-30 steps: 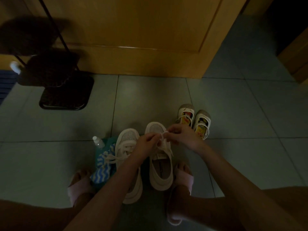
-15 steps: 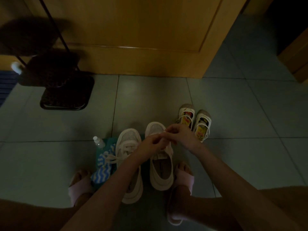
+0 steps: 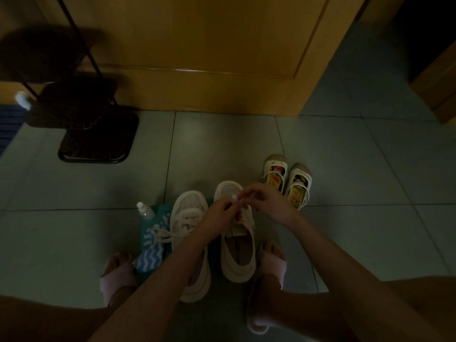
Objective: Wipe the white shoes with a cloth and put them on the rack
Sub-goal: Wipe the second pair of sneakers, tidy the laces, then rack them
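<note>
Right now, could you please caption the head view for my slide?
Left hand and right hand pinch the lace of one white shoe; its mate and a striped cloth lie alongside, the rack beyond.

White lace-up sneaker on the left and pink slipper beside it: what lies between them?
A blue-and-white wavy-striped cloth lies there, in the head view.

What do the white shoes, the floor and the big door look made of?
White shoes: mesh-like fabric toes, weave visible; thick, probably rubbery soles. Floor: glazed tile, judging by grout lines and soft sheen. Door: wood or veneer, smooth lacquered finish, bright highlight along its moulding.
</note>
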{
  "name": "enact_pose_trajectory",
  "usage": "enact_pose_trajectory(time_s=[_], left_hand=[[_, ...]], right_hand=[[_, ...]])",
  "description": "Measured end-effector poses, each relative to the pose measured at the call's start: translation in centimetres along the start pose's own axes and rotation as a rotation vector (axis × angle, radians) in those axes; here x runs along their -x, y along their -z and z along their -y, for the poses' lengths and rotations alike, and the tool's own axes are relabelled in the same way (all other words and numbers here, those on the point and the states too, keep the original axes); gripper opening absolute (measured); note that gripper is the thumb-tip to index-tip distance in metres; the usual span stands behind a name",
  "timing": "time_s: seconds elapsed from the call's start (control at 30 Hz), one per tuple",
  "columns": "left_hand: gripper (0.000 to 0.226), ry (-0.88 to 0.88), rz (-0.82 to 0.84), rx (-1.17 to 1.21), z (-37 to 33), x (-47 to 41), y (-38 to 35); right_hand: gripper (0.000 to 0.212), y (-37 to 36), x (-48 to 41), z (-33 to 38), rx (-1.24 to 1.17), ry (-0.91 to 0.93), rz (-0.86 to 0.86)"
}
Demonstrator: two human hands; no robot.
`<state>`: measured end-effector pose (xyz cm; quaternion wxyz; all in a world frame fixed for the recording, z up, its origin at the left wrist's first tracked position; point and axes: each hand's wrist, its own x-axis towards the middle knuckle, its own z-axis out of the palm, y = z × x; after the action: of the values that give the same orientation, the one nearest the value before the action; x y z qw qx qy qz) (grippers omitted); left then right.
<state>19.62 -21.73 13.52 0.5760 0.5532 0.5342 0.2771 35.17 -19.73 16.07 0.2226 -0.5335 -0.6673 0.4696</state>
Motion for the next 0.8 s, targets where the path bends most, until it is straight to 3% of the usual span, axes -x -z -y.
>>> enact_pose_trajectory(time_s=[0.23, 0.6, 0.8], left_hand=[[0.026, 0.034, 0.048, 0.024, 0.0, 0.2, 0.3], [0.03, 0.169, -0.02, 0.405, -0.1, 0.9, 0.6], [0.03, 0.235, -0.021, 0.439, 0.1, 0.7, 0.6]], right_hand=[[0.006, 0.1, -0.2, -0.7, 0.177, 0.056, 0.052], [0.019, -0.2, 0.8, -1.5, -0.172, -0.137, -0.018], [0.008, -0.8, 1.2, -1.7, -0.115, -0.117, 0.077]])
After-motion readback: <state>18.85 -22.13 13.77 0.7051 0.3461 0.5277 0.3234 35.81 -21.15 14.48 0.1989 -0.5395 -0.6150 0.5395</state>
